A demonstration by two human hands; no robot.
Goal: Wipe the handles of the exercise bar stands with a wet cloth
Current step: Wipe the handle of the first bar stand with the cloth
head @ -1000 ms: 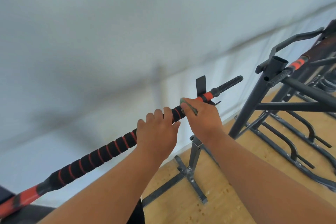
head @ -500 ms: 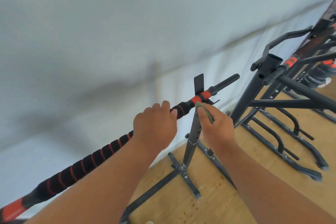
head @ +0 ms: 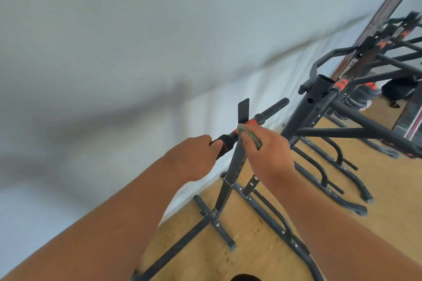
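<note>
Presently noted: left hand (head: 194, 157) curled round black-and-red foam-gripped exercise bar (head: 228, 140), close beside the upright. Right hand (head: 266, 155) pinching crumpled grey-green cloth (head: 250, 132), pressed against the bar's red section where it sits in the cradle of the dark grey steel bar stand (head: 233, 166). Bar's knurled black tip (head: 275, 107) projecting past the cradle plate. Second dark frame (head: 303, 114) near, on pale wooden floor (head: 262, 255), against white wall (head: 137, 52).

Black bar (head: 230, 138) with red bands and a ridged black end, grey-green cloth (head: 250, 133), dark grey stand (head: 230, 171), tan speckled floor (head: 255, 255), pale grey wall (head: 137, 41)
</note>
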